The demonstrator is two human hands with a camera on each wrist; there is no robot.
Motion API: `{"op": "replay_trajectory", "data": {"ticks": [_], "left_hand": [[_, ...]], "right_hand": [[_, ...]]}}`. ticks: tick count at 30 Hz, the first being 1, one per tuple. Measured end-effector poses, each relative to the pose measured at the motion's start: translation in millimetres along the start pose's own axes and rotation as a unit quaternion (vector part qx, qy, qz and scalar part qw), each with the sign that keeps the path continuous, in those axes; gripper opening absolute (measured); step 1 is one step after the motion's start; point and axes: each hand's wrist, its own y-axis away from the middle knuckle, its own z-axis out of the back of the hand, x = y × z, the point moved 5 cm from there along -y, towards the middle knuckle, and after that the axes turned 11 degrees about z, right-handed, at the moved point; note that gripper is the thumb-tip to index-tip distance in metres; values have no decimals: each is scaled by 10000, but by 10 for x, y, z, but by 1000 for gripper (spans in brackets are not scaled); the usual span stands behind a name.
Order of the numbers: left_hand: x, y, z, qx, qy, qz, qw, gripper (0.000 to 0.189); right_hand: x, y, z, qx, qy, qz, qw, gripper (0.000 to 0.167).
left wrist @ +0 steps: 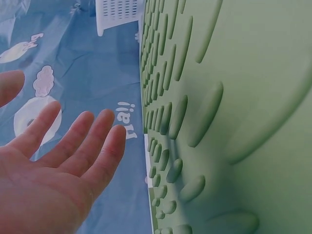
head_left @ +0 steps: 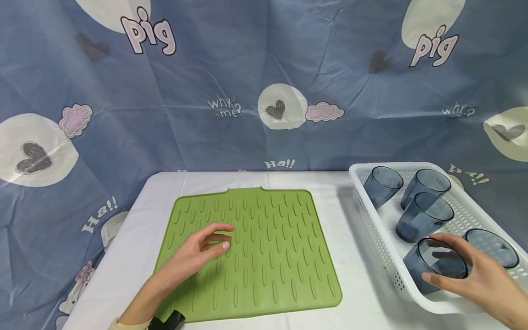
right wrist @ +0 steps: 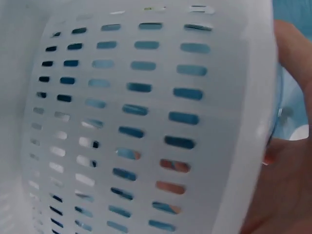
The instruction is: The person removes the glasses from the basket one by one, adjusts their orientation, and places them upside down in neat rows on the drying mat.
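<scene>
My right hand (head_left: 474, 272) is inside the white basket, thumb and fingers around a blue glass (head_left: 416, 266) at the near left corner. The glass leans, its mouth facing up and to the right. In the right wrist view, the basket wall (right wrist: 234, 107) hides most of the glass, and part of the hand (right wrist: 285, 190) shows past the rim. Over the green drying mat (head_left: 284, 261), my left hand (head_left: 204, 247) hovers with loosely bent fingers and holds nothing. The left wrist view shows its palm (left wrist: 48, 190) beside the ridged mat surface (left wrist: 263, 97).
Several more blue glasses share the basket: one glass (head_left: 381, 185) at the far left, others along the middle, and another glass (head_left: 492, 247) at the right. Basket and mat stand on a white-covered table (head_left: 350, 275). A blue printed cloth (head_left: 247, 82) hangs behind.
</scene>
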Motion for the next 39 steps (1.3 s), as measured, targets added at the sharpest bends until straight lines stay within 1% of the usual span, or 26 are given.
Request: {"op": "replay_trajectory", "data": {"ticks": [4, 7, 10, 14, 19, 21, 23, 27, 30, 33, 35, 37, 39], "left_hand": [[-7, 0, 11, -11, -8, -15, 10000, 36], [-11, 2, 13, -20, -69, -21, 10000, 35], [-11, 4, 11, -23, -104, -7, 9999, 35], [-5, 0, 7, -19, -54, 28, 10000, 35], [0, -5, 6, -3, -25, 101, 9999, 35], [2, -7, 4, 9, -21, 126, 9999, 34], [4, -9, 1, 19, -20, 130, 9999, 34], [6, -18, -7, 40, -29, 115, 9999, 35], [4, -22, -13, 46, -30, 84, 9999, 34], [3, -21, -16, 49, -21, 43, 10000, 33], [3, -22, -20, 58, -14, 18, 10000, 33], [5, -22, -22, 64, -13, -2, 10000, 33], [8, -21, -25, 69, -3, -7, 10000, 34]], "right_hand": [[26, -16, 5, 39, 344, -215, 9992, 80], [71, -49, 20, 113, 440, -395, 9982, 85], [127, -60, 52, 114, 529, -465, 9975, 87], [176, -48, 121, -130, 401, -468, 9980, 85], [225, -87, 181, -334, 210, -662, 9970, 94], [245, -99, 212, -585, 144, -577, 9965, 92], [275, -102, 253, -888, -3, -410, 9952, 89], [354, -103, 349, -1492, -291, -117, 9883, 84], [415, -109, 407, -1819, -311, -17, 9828, 83], [448, -107, 446, -2063, -109, -76, 9784, 83], [449, -104, 476, -2309, -4, -159, 9729, 84], [447, -103, 505, -2495, -39, -276, 9680, 84], [451, -105, 534, -2695, -242, -348, 9621, 84]]}}
